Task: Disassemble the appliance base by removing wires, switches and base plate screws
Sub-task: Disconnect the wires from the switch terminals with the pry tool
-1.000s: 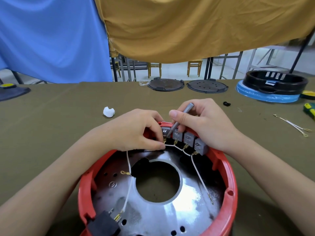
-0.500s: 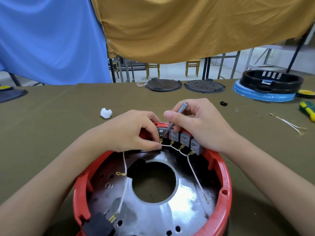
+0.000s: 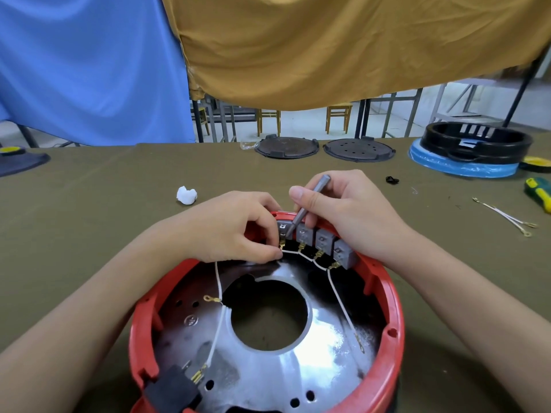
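Nearest, a round red plastic appliance base (image 3: pixel 396 317) sat before me, silver metal plate inside. My left hand (image 3: pixel 235 231) pinched a thin white wire (image 3: pixel 219 281) at the grey block switches (image 3: pixel 320 241); my right hand (image 3: pixel 346 213) gripped a slim grey metal tool (image 3: pixel 308 202) against them. Freeing that terminal seemed next, needing careful prying. Beyond: olive cloth-covered table (image 3: pixel 89 210), blue and mustard curtains.

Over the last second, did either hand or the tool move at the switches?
Nothing visibly changed apart from a slight camera shift. The right hand still holds the grey tool with its tip at the leftmost switch, and the left hand still pinches the white wire below it. The red base has not moved.
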{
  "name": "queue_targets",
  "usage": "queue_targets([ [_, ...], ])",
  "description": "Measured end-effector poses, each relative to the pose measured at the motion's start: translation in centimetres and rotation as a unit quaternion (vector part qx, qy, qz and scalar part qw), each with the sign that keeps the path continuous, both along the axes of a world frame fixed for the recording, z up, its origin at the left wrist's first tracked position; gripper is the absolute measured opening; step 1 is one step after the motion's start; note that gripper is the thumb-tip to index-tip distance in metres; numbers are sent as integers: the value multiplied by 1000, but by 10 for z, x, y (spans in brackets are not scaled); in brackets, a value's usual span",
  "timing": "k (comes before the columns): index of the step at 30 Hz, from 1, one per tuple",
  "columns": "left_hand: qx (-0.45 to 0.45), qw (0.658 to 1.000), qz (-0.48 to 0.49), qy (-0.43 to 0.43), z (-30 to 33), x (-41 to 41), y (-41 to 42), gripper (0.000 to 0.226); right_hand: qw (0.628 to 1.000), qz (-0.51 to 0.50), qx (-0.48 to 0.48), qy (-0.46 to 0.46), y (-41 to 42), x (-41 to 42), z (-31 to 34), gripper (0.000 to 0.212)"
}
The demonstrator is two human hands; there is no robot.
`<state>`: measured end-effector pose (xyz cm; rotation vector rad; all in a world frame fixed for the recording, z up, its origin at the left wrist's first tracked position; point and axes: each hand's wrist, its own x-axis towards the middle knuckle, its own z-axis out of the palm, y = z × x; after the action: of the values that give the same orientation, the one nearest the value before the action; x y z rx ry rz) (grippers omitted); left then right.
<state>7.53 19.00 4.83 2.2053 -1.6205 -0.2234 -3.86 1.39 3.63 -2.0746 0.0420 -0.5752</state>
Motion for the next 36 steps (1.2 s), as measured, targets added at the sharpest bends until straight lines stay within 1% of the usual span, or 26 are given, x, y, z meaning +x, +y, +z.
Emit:
queue_targets([
  [4, -1, 1000, -7, 0, 0, 1, 0, 8, 997, -4, -71, -20, 4, -5, 1, 28],
  [6, -3, 1000, -9, -1, 0, 1, 0, 8, 996, -2, -88, -26, 5, -5, 3, 28],
  [14, -3, 1000, -15, -1, 0, 0, -2, 7, 998, -1, -56, 1, 1, -1, 1, 31],
  [18, 11, 1000, -22, 12, 1, -1, -1, 8, 1000, -7, -23, -1, 0, 2, 0, 34],
  [21, 7, 1000, -15, 11, 1, -1, -2, 7, 1000, -10, -17, -3, 0, 3, -1, 35],
  [29, -7, 1000, -2, -3, 0, -2, 0, 11, 998, -9, -37, -43, 1, -1, -2, 36],
  [32, -26, 1000, -1, -7, 0, -3, 2, 15, 996, -22, -45, -68, 2, -3, -1, 37],
  [34, -42, 999, -10, 2, 1, -3, 3, 20, 993, -30, -68, -88, 2, -5, 1, 37],
  [36, -44, 999, -27, 6, 1, -4, 3, 20, 992, -29, -77, -96, 2, -7, 4, 35],
])
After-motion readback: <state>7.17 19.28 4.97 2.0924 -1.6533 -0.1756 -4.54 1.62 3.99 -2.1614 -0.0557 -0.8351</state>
